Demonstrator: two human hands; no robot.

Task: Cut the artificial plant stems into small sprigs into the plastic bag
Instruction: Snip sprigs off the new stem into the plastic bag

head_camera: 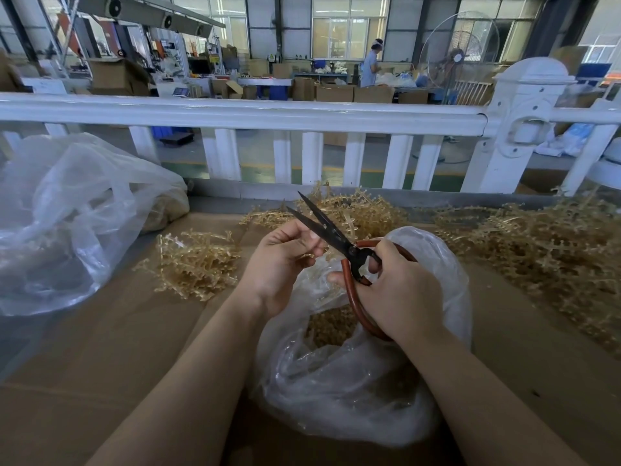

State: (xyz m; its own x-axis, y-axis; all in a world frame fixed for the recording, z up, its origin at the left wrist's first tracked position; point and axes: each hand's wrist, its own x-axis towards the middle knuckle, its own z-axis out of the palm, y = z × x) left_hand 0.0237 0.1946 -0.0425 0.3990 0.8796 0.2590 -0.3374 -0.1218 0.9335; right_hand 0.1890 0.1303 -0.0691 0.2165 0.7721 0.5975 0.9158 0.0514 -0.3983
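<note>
The right hand [400, 290] grips the red rubbery loop handles of dark metal scissors [331, 235], their slightly parted blades pointing up and away to the left. The left hand [285, 260] pinches a thin, pale sprig [311, 254] beside the blades, over the crinkled clear plastic bag [353, 381]. Spiky tan plastic stems [198, 264] lie heaped on the cardboard-covered table [100, 348].

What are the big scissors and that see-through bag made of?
The scissors: the blades look like dark, dull metal; the reddish-brown handle loops look smooth, maybe rubber or plastic coating. The plastic bag: thin clear plastic film, judging by its shiny crinkles and the tan sprigs showing through.
</note>
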